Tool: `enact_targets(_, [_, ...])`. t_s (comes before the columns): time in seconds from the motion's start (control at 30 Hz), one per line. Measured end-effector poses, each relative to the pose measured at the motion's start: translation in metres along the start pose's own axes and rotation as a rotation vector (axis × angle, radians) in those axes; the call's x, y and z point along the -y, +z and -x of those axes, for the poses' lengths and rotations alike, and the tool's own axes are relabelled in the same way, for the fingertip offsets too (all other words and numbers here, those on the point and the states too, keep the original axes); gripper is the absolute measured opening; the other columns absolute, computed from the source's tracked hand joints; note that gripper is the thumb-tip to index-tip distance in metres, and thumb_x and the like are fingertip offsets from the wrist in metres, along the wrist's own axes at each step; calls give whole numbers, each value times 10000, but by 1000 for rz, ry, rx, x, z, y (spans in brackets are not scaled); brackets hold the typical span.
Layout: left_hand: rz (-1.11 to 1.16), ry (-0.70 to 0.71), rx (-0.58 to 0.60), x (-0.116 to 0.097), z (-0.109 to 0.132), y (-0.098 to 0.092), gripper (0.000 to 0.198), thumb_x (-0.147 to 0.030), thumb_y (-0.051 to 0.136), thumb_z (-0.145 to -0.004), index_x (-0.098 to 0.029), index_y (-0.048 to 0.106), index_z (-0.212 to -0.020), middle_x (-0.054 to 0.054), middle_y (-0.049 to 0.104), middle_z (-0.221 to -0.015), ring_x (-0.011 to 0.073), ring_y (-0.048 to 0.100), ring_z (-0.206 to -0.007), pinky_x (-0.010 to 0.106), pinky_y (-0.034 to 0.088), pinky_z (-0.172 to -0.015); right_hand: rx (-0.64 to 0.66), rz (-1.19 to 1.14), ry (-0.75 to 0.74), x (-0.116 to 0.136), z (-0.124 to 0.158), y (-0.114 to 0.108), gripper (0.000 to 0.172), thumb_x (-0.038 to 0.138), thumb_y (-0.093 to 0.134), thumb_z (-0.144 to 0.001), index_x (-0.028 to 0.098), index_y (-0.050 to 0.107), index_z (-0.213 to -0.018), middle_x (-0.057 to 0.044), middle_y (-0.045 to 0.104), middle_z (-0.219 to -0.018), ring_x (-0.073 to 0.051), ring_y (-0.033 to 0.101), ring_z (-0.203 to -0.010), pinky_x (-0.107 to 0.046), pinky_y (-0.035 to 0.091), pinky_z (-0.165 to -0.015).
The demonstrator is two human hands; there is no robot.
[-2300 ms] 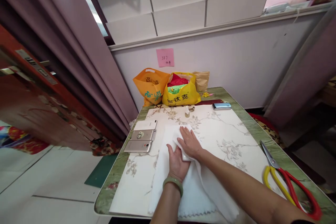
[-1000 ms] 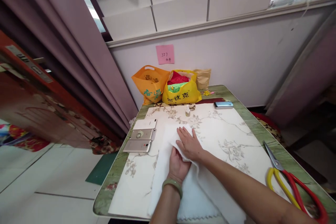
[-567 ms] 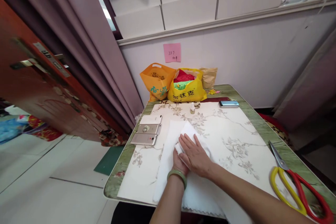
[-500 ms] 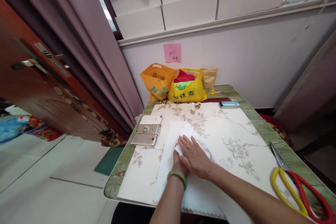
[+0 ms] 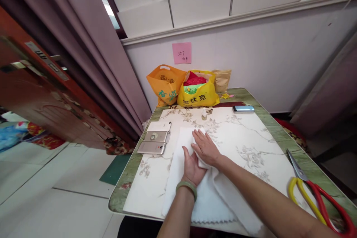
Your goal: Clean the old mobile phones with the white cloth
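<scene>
White cloth (image 5: 200, 208) lies on the floral-patterned sheet covering the table, and part of it is folded over. My left hand (image 5: 193, 167), with a green bangle at the wrist, rests palm up on the cloth with its thumb apart. Its fingertips are hidden under the fold and my other hand. Flat on top of the folded cloth lies my right hand (image 5: 206, 148), palm down, fingers stretched forward.
Three phones (image 5: 152, 148) lie at the left, a small bottle (image 5: 204, 114) beyond the cloth. Orange (image 5: 166, 91) and yellow (image 5: 199, 98) bags stand at the back. A blue item (image 5: 243, 109) lies back right; large scissors (image 5: 314, 189) lie at the right edge.
My right hand has moved slightly forward and right, off my left hand's thumb. More of my left palm shows, and the cloth beneath my right forearm is more bunched. The view has shifted slightly.
</scene>
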State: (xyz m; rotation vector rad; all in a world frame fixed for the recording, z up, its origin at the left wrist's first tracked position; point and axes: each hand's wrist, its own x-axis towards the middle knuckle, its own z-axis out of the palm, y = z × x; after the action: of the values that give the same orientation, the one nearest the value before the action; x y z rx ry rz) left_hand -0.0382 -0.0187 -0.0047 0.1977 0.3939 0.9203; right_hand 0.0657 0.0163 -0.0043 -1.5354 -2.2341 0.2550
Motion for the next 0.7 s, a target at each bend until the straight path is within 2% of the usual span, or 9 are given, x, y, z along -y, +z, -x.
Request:
enact_targets(0.13, [4,-7,31,0,3,4,758,-753,351,-793,-259,484,-1352,98,486,-1416,339,421,-1307,552,310,-1062,-4,18,65,-8,-1,2,634,487,180,-985,120,188,-1501,-96,227,-1542,-238,146,-1435,-506,158,-1141])
enact_targets(0.27, [13,16,-11,1,5,3,749,-761,343,-787,-276,500,-1335,87,495,-1409,351,436,-1293,570,323,-1045,-67,120,83,-7,13,6,645,475,199,-982,95,166,-1502,-110,231,-1538,-253,147,-1434,-531,103,-1144])
enact_targets(0.43, [-12,78,-122,2,7,-3,751,-757,382,-777,-229,552,-1283,107,543,-1358,332,462,-1279,501,343,-1064,-128,183,-35,2,49,9,619,437,233,-985,105,170,-1503,-131,243,-1531,-274,180,-1425,-550,90,-1140])
enact_targets(0.57, [-33,71,-234,3,9,-12,777,-758,413,-764,-176,564,-1257,135,571,-1317,311,471,-1277,434,338,-1089,-81,136,-184,17,70,5,637,443,296,-977,126,148,-1509,-122,230,-1538,-264,161,-1430,-529,76,-1155])
enact_targets(0.63, [-15,71,-235,4,9,-14,759,-745,408,-777,-173,564,-1252,131,572,-1315,296,467,-1284,413,328,-1100,-41,102,-233,24,69,2,631,449,315,-973,144,171,-1506,-105,243,-1537,-252,166,-1430,-509,100,-1160])
enact_targets(0.7, [12,65,-169,5,8,-15,740,-729,406,-791,-176,559,-1258,125,569,-1319,290,463,-1289,420,317,-1109,-21,76,-226,28,60,-1,621,461,325,-969,150,220,-1496,-98,270,-1529,-250,178,-1427,-503,123,-1158])
